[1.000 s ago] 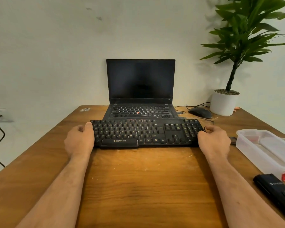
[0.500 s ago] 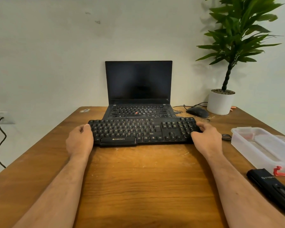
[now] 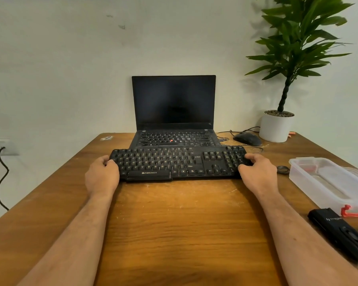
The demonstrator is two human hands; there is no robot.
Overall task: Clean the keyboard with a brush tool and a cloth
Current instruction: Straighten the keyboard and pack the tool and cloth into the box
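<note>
Forearms reach straight out over the wooden table [image 3: 174, 223], 1 on each side, and both hands close on the ends of the black Zebronics keyboard [image 3: 178, 164]. The left hand [image 3: 101, 176] wraps the left end, knuckles up, fingers curled round the edge. The right hand [image 3: 256, 174] grips the right end by the number pad, thumb on the keys and fingers bent over the far corner. The keyboard lies with its long axis running left to right across the table, key side up and spacebar edge toward the person, its far edge overlapping the front of the open laptop [image 3: 174, 120]. A mouse [image 3: 247, 139] and potted plant [image 3: 277, 126] sit behind to the right; a clear plastic container [image 3: 329, 182] and a black case [image 3: 339, 232] lie nearer on the right.
</note>
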